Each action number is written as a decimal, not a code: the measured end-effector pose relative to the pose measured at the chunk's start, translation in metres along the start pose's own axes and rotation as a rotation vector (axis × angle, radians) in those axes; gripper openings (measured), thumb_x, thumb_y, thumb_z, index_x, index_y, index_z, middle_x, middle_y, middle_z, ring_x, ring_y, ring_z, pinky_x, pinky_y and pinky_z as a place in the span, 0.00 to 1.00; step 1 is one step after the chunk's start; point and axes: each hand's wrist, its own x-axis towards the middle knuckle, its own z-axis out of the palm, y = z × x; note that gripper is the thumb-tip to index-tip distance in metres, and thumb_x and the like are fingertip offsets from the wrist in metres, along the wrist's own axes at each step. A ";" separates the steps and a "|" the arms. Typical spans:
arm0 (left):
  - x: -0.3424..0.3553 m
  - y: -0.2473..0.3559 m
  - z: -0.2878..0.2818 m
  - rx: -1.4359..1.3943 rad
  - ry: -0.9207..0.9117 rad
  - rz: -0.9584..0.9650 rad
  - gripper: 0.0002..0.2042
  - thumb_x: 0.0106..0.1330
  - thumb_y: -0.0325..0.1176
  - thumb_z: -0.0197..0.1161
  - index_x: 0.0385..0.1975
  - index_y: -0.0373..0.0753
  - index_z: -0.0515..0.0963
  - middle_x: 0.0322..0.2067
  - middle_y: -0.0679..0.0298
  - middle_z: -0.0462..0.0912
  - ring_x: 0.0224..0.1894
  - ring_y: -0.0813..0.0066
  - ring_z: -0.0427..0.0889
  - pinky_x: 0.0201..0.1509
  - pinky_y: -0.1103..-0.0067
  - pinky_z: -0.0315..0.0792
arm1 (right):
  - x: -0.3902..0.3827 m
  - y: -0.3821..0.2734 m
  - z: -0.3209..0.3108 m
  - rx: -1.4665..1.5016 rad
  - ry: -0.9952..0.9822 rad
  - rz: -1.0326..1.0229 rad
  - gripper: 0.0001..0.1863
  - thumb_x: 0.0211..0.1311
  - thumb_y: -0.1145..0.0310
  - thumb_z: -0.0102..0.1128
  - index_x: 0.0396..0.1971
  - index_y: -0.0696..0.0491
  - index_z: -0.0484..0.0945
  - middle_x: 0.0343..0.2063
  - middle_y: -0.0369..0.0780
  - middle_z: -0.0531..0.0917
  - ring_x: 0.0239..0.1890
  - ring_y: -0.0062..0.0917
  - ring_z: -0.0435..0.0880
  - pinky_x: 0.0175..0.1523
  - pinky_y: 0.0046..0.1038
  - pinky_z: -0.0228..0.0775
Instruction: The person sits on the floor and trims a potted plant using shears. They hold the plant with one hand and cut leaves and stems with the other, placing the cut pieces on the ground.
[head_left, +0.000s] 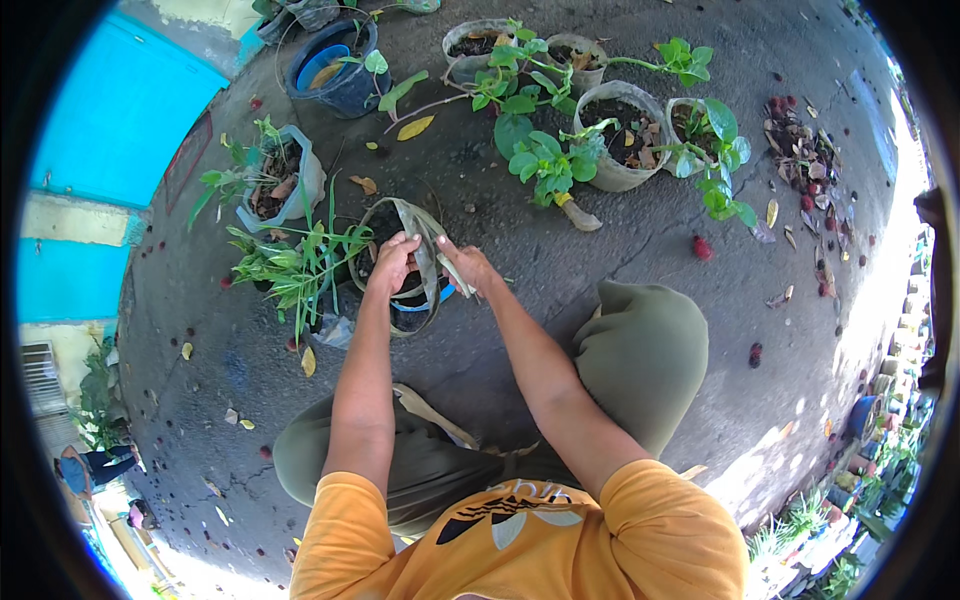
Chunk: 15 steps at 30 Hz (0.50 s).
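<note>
A dull grey-green flexible plastic plant bag [428,228] stands on the pavement in front of my knees, its rim loose and folded. My left hand [396,264] is closed on the near left part of the bag's rim. On the other side, my right hand [468,270] pinches a pale fold of the same plastic. A blue curved edge [412,308] shows just below the hands, inside or behind the bag; which one I cannot tell. The bag's contents are mostly hidden by my hands. A leafy green plant [300,262] stands close to its left side.
Several potted plants, among them a white pot [622,178] of soil, stand beyond my hands. A black bucket [335,98] holds a blue container at the far left, and a pale blue pot [308,190] sits nearer. Dry leaves [805,155] lie heaped at right.
</note>
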 end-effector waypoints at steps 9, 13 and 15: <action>0.014 0.012 0.020 0.469 0.285 0.188 0.16 0.59 0.44 0.61 0.32 0.35 0.78 0.29 0.59 0.80 0.32 0.71 0.79 0.38 0.75 0.72 | 0.005 0.024 0.003 0.229 -0.203 0.105 0.32 0.57 0.36 0.49 0.33 0.56 0.76 0.25 0.40 0.78 0.27 0.27 0.79 0.32 0.33 0.72; 0.030 0.017 0.033 0.710 0.460 0.268 0.25 0.52 0.51 0.66 0.36 0.31 0.77 0.37 0.47 0.80 0.40 0.55 0.80 0.46 0.69 0.71 | 0.001 0.060 -0.009 0.504 -0.390 0.093 0.27 0.58 0.42 0.51 0.40 0.54 0.74 0.31 0.41 0.79 0.35 0.30 0.80 0.42 0.34 0.73; 0.037 0.018 0.036 0.766 0.460 0.164 0.28 0.49 0.49 0.68 0.40 0.29 0.75 0.45 0.44 0.78 0.48 0.51 0.78 0.52 0.68 0.71 | 0.001 0.075 -0.016 0.677 -0.378 0.120 0.25 0.56 0.46 0.54 0.42 0.53 0.73 0.34 0.41 0.79 0.37 0.31 0.80 0.45 0.36 0.72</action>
